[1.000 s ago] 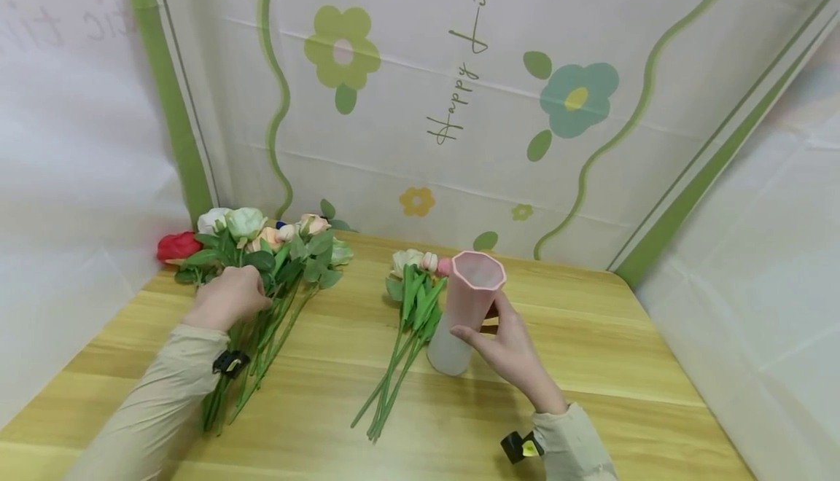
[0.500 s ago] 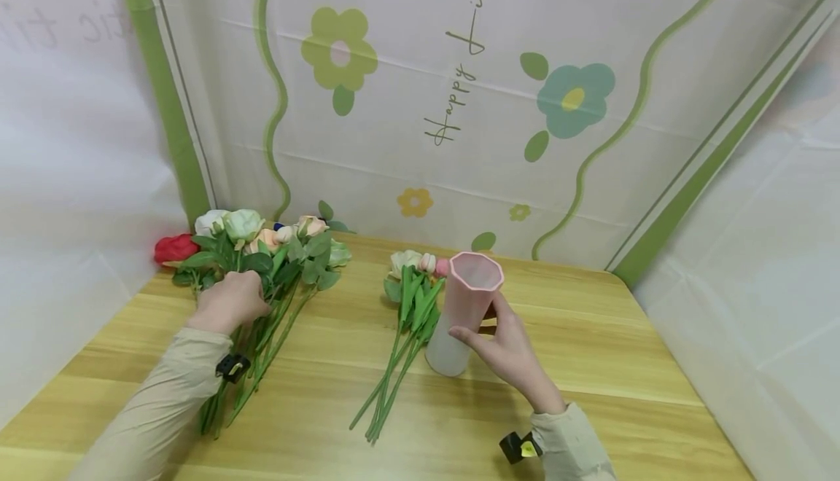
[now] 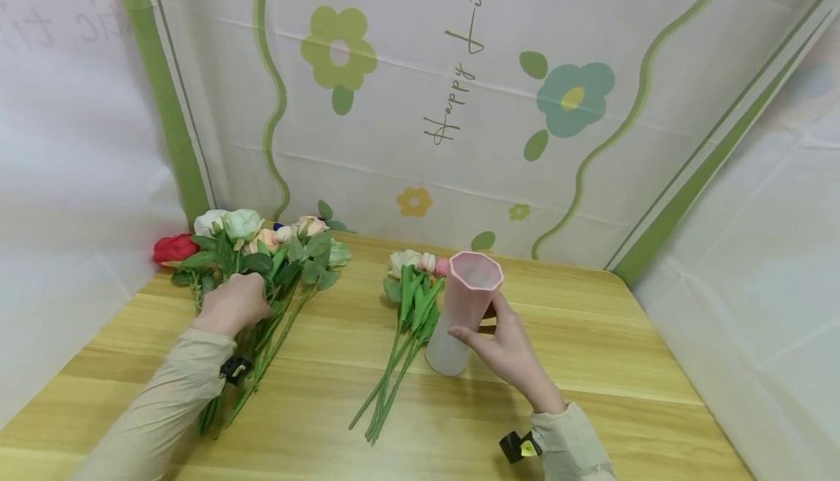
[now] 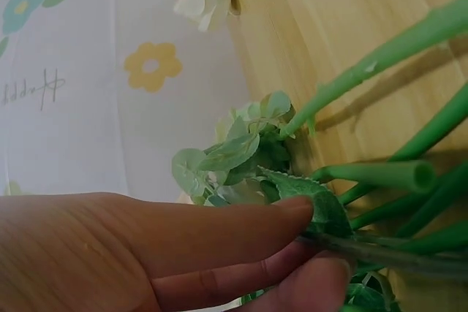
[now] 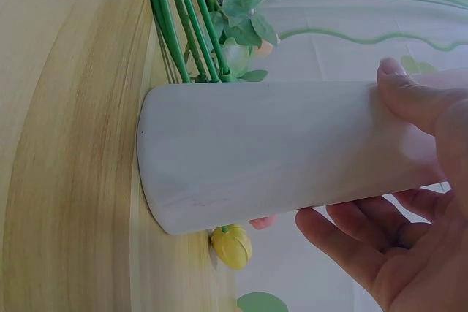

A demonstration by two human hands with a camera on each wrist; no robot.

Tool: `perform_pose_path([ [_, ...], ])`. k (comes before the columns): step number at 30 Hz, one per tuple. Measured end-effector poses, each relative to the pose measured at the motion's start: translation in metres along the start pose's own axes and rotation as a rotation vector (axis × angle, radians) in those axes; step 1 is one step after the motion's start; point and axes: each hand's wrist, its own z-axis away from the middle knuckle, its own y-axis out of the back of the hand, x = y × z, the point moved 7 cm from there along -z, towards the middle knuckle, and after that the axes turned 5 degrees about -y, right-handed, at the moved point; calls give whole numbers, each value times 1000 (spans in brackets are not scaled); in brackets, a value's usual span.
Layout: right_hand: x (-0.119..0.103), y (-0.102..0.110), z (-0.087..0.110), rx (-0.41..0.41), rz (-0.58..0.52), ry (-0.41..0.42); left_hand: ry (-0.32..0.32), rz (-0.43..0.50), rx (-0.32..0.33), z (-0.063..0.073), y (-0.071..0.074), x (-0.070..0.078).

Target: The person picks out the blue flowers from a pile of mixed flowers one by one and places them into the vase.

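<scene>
On the left, my left hand [image 3: 235, 302] reaches into a pile of artificial flowers, including a red one [image 3: 176, 249] and a pale green one [image 3: 243, 224]. Up close in the left wrist view, its thumb and fingers pinch a thin flower stem [image 4: 398, 259] beside a green leaf [image 4: 330, 213]. The flower head of that stem is not visible. Right of the middle, a pink-to-white frosted vase [image 3: 459, 321] stands upright on the table. My right hand [image 3: 512, 353] grips its side, thumb in front and fingers behind.
A smaller bunch of flowers [image 3: 394, 364] lies left of the vase, stems toward me. In the right wrist view a yellow tulip [image 5: 232, 246] shows past the vase. Patterned curtain [image 3: 394, 138] closes off the back of the wooden table [image 3: 590, 335], and the sides too.
My left hand has shifted slightly down and to the right among the stems. The right hand and the vase stay as they were.
</scene>
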Motion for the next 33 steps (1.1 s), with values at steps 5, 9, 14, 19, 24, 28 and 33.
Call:
perform_pose_path([
  [5,-1,0,1,3,1,3,-5,-4,15,0,-1,2],
  [9,-2,1,1,3,0,3,-6,-13,29,0,0,2],
  [14,-3,1,2,2,1,0,-3,-38,67,-3,3,1],
  [19,-3,1,2,-1,2,0,-21,-44,121,-3,7,3],
  [24,-1,0,2,-2,1,-5,-35,-30,157,0,12,7],
  [28,-1,0,2,-1,3,-13,-39,-34,182,3,15,9],
  [33,-2,1,2,-1,9,-19,-49,-31,194,4,18,11],
])
